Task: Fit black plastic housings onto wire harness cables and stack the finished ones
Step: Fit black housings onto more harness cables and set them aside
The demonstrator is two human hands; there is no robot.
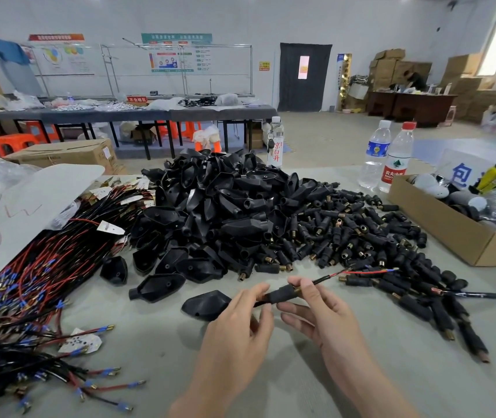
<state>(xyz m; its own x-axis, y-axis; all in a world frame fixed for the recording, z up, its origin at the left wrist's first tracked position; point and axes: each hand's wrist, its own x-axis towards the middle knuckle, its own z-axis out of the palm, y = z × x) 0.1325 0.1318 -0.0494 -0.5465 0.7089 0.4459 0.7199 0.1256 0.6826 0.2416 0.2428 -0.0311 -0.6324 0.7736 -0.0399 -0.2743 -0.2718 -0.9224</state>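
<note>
Your L hand and R hand meet above the table, both clamped on one black sleeve. L thumb and forefinger pinch its left end, R ones pinch the end w/ the brass ring. The cable goes out beyond your R hand and ends in red and blue-tipped wires. One black housing lies on the table just left of your L fingers. The housing pile is ahead of both hands; the harness bundle is well to the L.
</note>
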